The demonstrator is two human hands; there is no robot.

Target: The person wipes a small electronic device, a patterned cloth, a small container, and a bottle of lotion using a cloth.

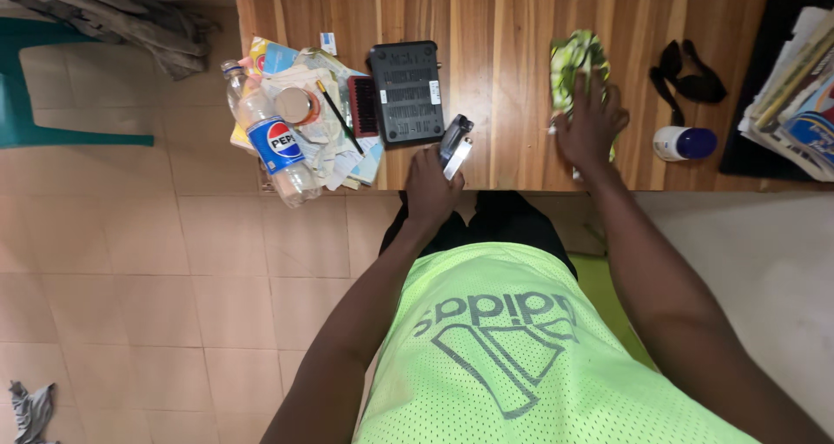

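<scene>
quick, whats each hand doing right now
Left hand: closed around a small silver and black stapler at the table edge.
Right hand: open, pressed flat on a green patterned cloth on the table.

A home room; tiled floor (130, 261), cluttered wooden desk (512, 27), plastic chair (35, 105), stacked books (795, 79).

Wooden plank table (512, 27): black router box (407, 92), heap of papers (326, 135) under a clear plastic bottle (269, 135), green patterned cloth (578, 62), black strap (688, 77), white jar with blue lid (684, 143), stacked books (795, 88).
</scene>
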